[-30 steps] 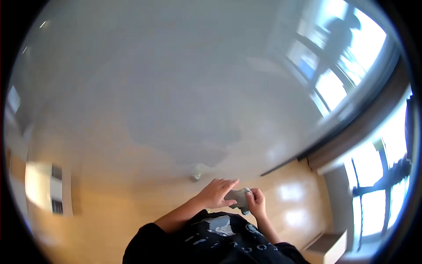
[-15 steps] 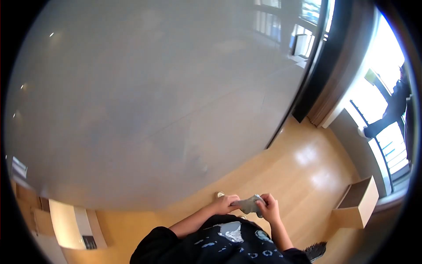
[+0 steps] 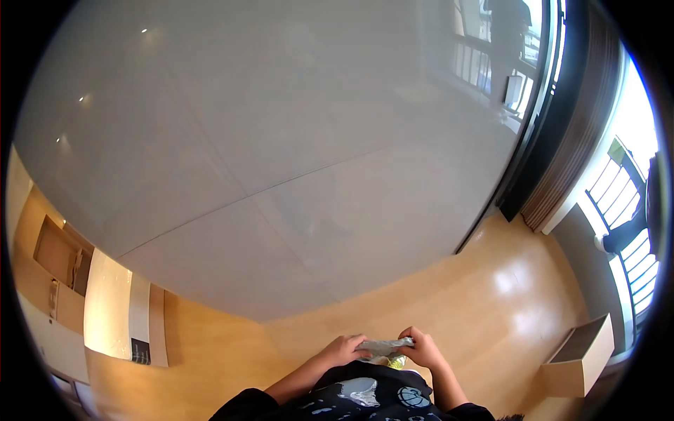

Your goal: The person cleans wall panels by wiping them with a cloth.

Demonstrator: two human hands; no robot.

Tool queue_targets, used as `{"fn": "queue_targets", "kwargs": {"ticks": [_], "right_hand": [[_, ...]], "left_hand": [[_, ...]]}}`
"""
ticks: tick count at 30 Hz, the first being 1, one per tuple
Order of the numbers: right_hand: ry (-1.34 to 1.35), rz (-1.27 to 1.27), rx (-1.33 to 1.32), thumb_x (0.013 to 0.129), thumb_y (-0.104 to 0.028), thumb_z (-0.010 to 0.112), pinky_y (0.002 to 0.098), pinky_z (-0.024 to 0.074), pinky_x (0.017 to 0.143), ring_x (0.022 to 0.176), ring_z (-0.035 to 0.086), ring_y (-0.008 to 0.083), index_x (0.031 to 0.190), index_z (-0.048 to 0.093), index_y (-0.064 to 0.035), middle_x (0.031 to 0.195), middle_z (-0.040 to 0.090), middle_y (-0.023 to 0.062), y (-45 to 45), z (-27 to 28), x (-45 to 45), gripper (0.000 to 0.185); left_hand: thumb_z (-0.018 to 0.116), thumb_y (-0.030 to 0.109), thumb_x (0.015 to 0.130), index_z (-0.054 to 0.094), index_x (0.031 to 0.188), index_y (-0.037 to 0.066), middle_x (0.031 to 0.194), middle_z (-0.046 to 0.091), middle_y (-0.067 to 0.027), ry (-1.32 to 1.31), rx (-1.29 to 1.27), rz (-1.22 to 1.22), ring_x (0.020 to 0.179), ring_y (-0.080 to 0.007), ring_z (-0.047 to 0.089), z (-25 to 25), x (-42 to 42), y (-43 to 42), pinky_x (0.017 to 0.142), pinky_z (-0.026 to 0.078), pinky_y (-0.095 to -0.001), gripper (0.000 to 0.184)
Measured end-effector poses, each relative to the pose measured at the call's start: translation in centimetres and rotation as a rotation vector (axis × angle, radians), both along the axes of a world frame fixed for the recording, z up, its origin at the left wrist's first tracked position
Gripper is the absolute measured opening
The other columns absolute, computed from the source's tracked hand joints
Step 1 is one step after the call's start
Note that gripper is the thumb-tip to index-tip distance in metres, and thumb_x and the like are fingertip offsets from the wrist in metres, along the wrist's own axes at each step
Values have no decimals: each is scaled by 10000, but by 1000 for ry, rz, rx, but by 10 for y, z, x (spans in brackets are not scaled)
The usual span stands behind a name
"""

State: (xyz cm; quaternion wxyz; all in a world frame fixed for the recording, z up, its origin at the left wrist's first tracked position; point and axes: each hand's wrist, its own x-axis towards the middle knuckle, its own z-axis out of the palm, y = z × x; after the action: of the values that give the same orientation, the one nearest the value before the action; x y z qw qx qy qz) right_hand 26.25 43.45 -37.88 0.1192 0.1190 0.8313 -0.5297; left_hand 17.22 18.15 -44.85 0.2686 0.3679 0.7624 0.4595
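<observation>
A small grey-green cloth (image 3: 385, 346) is stretched between my two hands, low in the view and just in front of the black printed shirt (image 3: 358, 393). My left hand (image 3: 344, 350) grips its left end with closed fingers. The right end is pinched in my right hand (image 3: 421, 348). Something yellow-green (image 3: 397, 363) shows just below the cloth, too small to make out.
A large glossy grey wall panel (image 3: 281, 154) rises in front, with thin seams and window reflections. Wooden floor (image 3: 449, 302) lies below. At right are a brown curtain (image 3: 576, 147), railed windows and an open wooden box (image 3: 583, 361); at left, a lit cabinet (image 3: 107, 309).
The view has turned and sharpened, showing the panel's seams. My left hand, open beside the cloth at first, has closed on it. The cloth is now pulled out flatter between both hands.
</observation>
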Motion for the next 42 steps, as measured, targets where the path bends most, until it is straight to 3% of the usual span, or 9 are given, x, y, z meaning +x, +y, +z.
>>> {"fn": "queue_targets", "kwargs": {"ticks": [5,9,13,20,27,32,35,38,42], "right_hand": [[40,-26,4,754,-28,769,316,553,735,836,713,203,967,627,-32,905,731,110,-16,27,-19,256],[231,167,95,748,-61,771,342,545,715,824,688,251,933,637,-49,886,702,108,-54,48,-37,229],[345,385,147,735,-85,780,387,536,706,855,646,305,895,637,-61,869,658,101,-128,75,-63,216],[683,437,156,755,-147,778,410,521,736,859,623,319,874,589,-70,854,639,99,-201,104,-50,236],[347,320,51,814,-212,777,413,543,691,827,672,354,948,607,-63,902,683,135,-180,121,-34,263],[153,349,106,862,-185,744,355,566,771,894,706,255,1048,591,-40,960,707,94,-148,85,10,282],[-64,178,254,878,-274,666,394,546,785,887,690,330,1016,638,-17,976,701,177,-78,42,62,293],[-595,7,503,919,-327,539,484,534,771,910,676,410,951,666,-13,931,696,251,1,-48,187,340],[-953,-166,348,894,-226,553,453,520,836,908,650,395,904,664,-10,946,693,239,-1,-21,273,243]], "left_hand": [[757,350,834,624,1075,54,955,672,-165,116,-46,-17,882,-352,662,32,-5,-19,730,525,-415,405],[808,241,796,625,1074,37,935,674,-154,133,96,358,856,-321,667,37,11,-63,730,528,-376,390],[754,83,849,618,1044,22,909,678,-77,-376,362,788,823,-184,658,3,28,-135,749,530,-310,246],[581,68,959,569,1047,26,962,624,-39,-491,696,1002,871,-132,584,42,10,-169,779,491,-278,99],[451,97,1005,534,1108,32,933,592,-52,69,527,1202,815,-144,550,124,0,-136,735,466,-303,148],[461,74,949,565,1046,13,877,601,-97,638,526,1165,749,-216,573,134,-1,-168,667,472,-336,154],[478,84,925,560,1008,-9,852,595,-116,882,501,1199,711,-237,563,182,-34,-198,637,464,-346,150],[462,86,946,532,1018,-32,856,589,-116,989,625,1335,716,-214,547,211,-49,-210,643,459,-338,155],[439,82,969,505,1039,-55,870,585,-113,1158,628,1286,728,-191,531,239,-50,-229,650,453,-324,167]]}}
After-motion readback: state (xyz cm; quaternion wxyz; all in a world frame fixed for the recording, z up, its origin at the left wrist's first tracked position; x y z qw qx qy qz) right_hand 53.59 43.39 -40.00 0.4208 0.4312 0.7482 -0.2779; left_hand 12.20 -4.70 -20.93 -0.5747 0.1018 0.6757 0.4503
